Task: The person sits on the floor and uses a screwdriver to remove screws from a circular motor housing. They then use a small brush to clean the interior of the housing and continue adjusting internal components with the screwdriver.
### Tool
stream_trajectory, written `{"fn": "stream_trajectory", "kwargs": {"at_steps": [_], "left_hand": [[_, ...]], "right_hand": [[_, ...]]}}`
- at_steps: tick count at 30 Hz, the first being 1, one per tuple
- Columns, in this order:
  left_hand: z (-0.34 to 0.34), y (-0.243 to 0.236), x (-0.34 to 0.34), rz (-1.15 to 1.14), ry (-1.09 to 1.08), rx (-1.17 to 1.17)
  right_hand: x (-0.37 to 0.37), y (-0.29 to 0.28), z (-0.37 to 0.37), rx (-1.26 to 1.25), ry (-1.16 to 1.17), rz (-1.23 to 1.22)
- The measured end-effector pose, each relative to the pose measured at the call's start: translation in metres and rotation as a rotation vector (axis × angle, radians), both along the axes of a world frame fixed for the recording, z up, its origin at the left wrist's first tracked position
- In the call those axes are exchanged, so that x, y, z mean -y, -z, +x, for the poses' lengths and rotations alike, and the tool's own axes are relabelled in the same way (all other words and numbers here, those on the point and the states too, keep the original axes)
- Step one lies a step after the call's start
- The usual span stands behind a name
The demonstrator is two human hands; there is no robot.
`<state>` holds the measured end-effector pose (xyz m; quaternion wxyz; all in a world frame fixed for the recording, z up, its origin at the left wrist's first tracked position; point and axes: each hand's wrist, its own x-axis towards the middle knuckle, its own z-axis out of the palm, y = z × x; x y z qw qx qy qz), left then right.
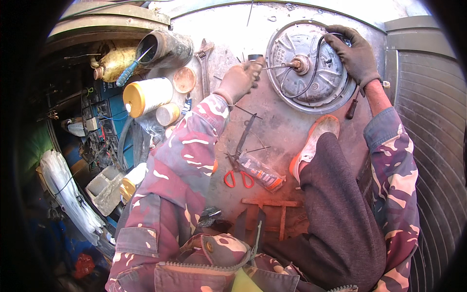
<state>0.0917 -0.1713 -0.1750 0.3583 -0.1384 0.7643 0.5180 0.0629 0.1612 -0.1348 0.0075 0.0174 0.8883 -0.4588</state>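
The blurred, grey-gloved left hand (pixel 241 80) is loosely curled, while the darker grey-gloved right hand (pixel 357 56) arches leftward beyond its bare forearm (pixel 377 99).

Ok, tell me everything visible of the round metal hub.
The round metal hub lies face up on the floor, grey and stained, its face ribbed inside a rim. A brownish shaft stands at its centre and a black cable loops across it. The gloved right hand rests on its upper-right edge; a thin rod points at the shaft.

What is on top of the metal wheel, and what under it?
A black cable curves across the wheel; the right hand touches its edge. What lies beneath is covered.
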Motion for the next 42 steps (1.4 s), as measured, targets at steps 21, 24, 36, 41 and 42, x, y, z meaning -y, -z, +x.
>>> {"fn": "stream_trajectory", "kwargs": {"at_steps": [21, 24, 36, 41, 42], "left_hand": [[-0.015, 0.0, 0.01, 0.204, -0.077, 0.53], [-0.014, 0.0, 0.001, 0.035, -0.022, 0.195], [-0.008, -0.006, 0.003, -0.116, 0.183, -0.102], [-0.004, -0.009, -0.006, 0.425, -0.215, 0.507], [-0.003, -0.008, -0.008, 0.537, -0.278, 0.562]], "right_hand": [[0.001, 0.0, 0.003, -0.092, -0.009, 0.002], [0.001, 0.0, 0.004, -0.112, -0.004, 0.014], [0.004, -0.003, 0.006, -0.093, 0.009, -0.038], [0.004, -0.005, 0.005, -0.094, -0.002, -0.007], [0.004, -0.005, 0.005, -0.107, -0.004, 0.018]]}}
